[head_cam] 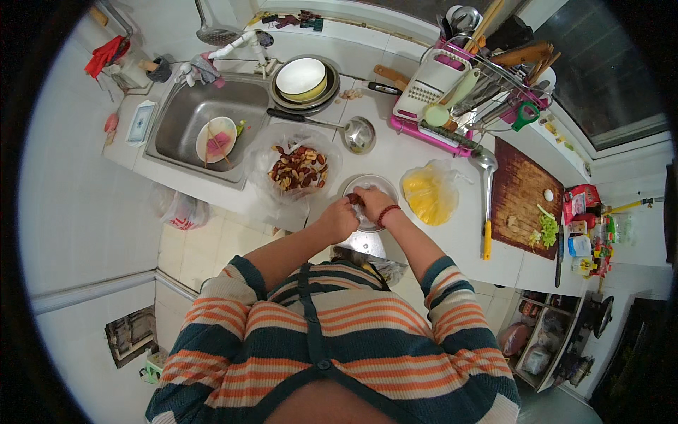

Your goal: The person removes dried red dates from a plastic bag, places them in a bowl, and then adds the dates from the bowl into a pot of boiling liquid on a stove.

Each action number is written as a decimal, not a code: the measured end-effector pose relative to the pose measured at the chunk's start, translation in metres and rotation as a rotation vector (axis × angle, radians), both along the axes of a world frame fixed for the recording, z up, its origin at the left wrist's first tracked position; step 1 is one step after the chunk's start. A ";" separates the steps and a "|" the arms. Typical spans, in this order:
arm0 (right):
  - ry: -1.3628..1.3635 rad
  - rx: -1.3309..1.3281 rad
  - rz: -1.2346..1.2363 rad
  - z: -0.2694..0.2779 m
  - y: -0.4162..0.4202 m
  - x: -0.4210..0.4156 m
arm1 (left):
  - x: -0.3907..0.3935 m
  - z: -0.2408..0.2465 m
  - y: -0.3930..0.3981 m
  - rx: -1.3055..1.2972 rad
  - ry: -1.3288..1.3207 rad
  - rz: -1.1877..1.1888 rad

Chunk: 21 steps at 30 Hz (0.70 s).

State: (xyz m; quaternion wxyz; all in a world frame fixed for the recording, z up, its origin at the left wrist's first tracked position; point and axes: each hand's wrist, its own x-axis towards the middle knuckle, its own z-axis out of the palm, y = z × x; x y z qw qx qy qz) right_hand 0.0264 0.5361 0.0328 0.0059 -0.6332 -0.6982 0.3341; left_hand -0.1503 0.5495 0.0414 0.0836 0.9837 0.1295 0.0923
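Note:
My left hand (340, 221) and my right hand (374, 203) meet over a round metal bowl (393, 185). Between their fingertips is a small dark reddish-brown piece (355, 199), perhaps a dried date; both hands pinch it, and the fingers partly hide it. A beaded bracelet (389, 214) circles my right wrist. Left of the bowl, an opened clear plastic bag (254, 159) holds many brown and pale pieces (299, 168) that look like cut dates or nuts. On the bowl's right lies a tied plastic bag (430, 192) with yellow contents.
A steel sink (180, 119) at left holds a white bowl (205, 137) with chopsticks. Behind are stacked bowls (302, 77), a ladle (359, 133) and a pink dish rack (429, 138). To the right lie a yellow-handled ladle (487, 233), a wooden cutting board (522, 196) and a knife (559, 259).

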 end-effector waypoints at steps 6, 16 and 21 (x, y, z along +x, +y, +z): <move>0.009 -0.008 0.054 0.050 -0.012 0.017 | -0.004 -0.002 0.003 0.002 0.126 -0.019; -0.153 0.113 0.074 0.003 -0.012 -0.020 | -0.001 -0.002 -0.001 0.078 0.080 -0.013; -0.140 0.147 -0.060 0.009 -0.001 -0.019 | -0.002 0.013 -0.001 0.036 0.174 0.024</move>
